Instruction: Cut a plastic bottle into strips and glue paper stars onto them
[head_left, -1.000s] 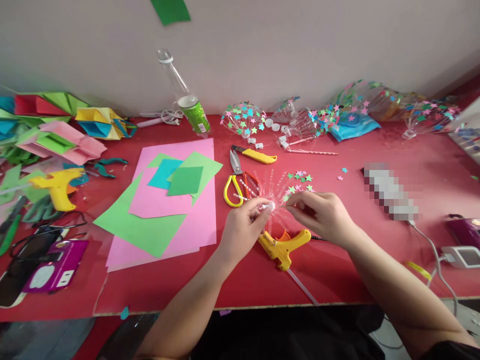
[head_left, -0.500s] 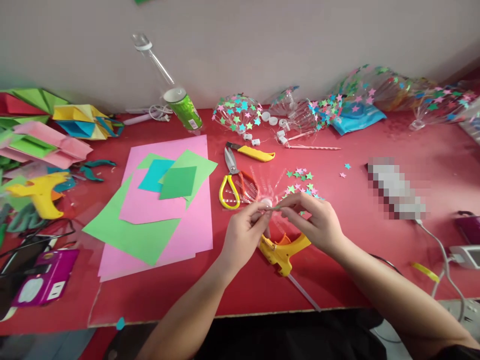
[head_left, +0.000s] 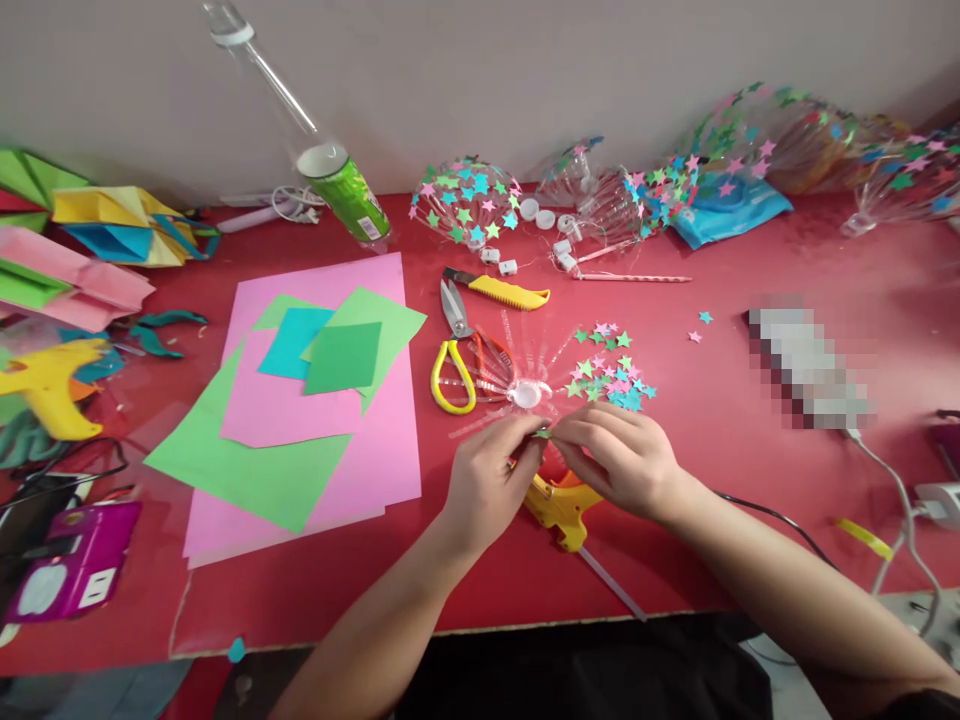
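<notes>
My left hand (head_left: 491,475) and my right hand (head_left: 626,455) meet at the fingertips, both pinching a small green paper star (head_left: 541,433) that the fingers partly cover. Just beyond them lies a clear plastic bottle top cut into strips (head_left: 529,395), its strips splayed flat around a white centre. Beneath my hands rests a yellow glue gun (head_left: 566,512), a glue stick (head_left: 611,582) poking out of its back end. A pile of coloured paper stars (head_left: 611,372) is to the right of the splayed strips. Yellow-and-red-handled scissors (head_left: 456,345) lie on their left.
A yellow box cutter (head_left: 506,291) lies behind the scissors. Pink paper sheets (head_left: 394,400) and green ones cover the left. A green can (head_left: 346,195) holding a clear tube leans near the wall, beside star-covered plastic domes (head_left: 465,200). A cable (head_left: 780,520) runs at right.
My hands have come slightly nearer to me, uncovering the white centre of the splayed bottle piece. More of the green star shows between the fingertips. The view has shifted a little.
</notes>
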